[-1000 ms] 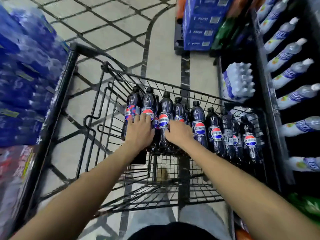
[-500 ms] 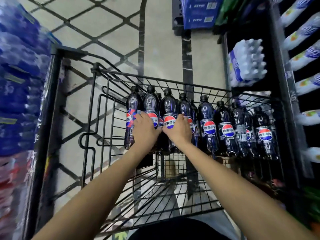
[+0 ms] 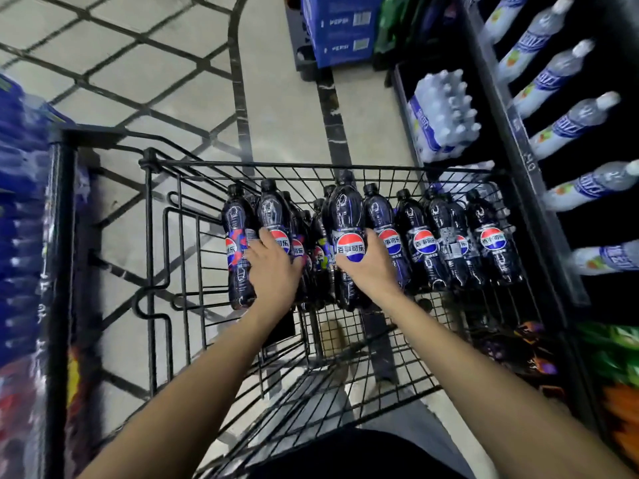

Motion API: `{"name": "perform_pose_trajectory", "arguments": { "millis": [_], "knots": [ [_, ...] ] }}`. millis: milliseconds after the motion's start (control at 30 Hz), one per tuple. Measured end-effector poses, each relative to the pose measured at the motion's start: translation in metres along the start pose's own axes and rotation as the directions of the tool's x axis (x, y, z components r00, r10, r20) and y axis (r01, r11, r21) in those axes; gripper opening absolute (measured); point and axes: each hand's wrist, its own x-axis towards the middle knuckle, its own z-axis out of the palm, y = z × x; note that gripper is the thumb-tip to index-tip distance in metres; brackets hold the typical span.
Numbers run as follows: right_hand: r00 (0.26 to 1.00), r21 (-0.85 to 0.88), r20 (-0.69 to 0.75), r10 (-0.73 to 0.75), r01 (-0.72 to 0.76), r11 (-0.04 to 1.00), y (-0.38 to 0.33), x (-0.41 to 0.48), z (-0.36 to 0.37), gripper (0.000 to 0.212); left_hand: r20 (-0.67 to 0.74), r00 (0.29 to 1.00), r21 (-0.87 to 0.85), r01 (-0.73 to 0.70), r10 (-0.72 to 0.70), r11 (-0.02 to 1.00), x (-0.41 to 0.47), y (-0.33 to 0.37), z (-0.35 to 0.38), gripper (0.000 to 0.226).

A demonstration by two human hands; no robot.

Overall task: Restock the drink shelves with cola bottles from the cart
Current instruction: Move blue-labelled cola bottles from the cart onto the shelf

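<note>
The cola bottles [image 3: 423, 236] stand in a tight row along the far edge of the wire cart [image 3: 276, 164], toward its right corner. The right hand [image 3: 371, 267] has its fingers clamped round the label band of the raised bottle [image 3: 345, 216], whose cap sits higher than its neighbours'. The left hand [image 3: 273, 271] curls round the second bottle [image 3: 271, 212] from the row's left end, thumb on one side, fingers on the other.

To do this well, I'd say each bottle should come straight up until its base is above the rim, so it doesn't drag the ones pressed against it. Gripping at the waist looks right, since the plastic narrows there and the glossy label could be slick. Then comes a swing to the drink shelves [image 3: 518, 133] just beside the cart's right edge.

The bottles are dark, smooth and shiny, with rounded shoulders, black screw caps and a red, white and blue roundel. The cart is thin black rod in an open grid. The pale bottles [image 3: 567, 122] on the shelves are clear with white caps.
</note>
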Motion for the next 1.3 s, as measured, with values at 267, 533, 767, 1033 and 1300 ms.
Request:
{"name": "perform_pose_trajectory", "arguments": {
  "millis": [267,533,767,1033,1300],
  "knots": [
    [0.998,0.164,-0.064,0.011,-0.001,0.986,0.021,-0.025,-0.021,0.089,0.041,0.997,-0.145,-0.055,0.061,0.988,-0.005,0.011,0.006,0.082],
    [0.983,0.355,-0.180,0.042,0.024,0.935,0.057,-0.082,-0.051,0.067,0.015,0.915,-0.451,-0.353,0.402,0.820,-0.086,0.050,-0.004,0.015],
    [0.912,0.562,-0.396,0.107,0.148,0.814,0.114,-0.188,-0.093,0.041,0.043,0.766,-0.541,-0.521,0.641,0.660,-0.198,0.084,-0.005,0.028],
    [0.725,0.563,-0.641,0.252,0.221,0.796,0.200,-0.339,-0.139,0.046,0.245,0.460,-0.731,-0.491,0.854,0.474,-0.339,0.106,0.028,0.032],
    [0.517,0.608,-0.733,0.442,0.205,0.767,0.294,-0.459,-0.159,0.051,0.391,0.192,-0.759,-0.486,0.900,0.433,-0.474,0.129,0.081,0.038]
  ]
}}
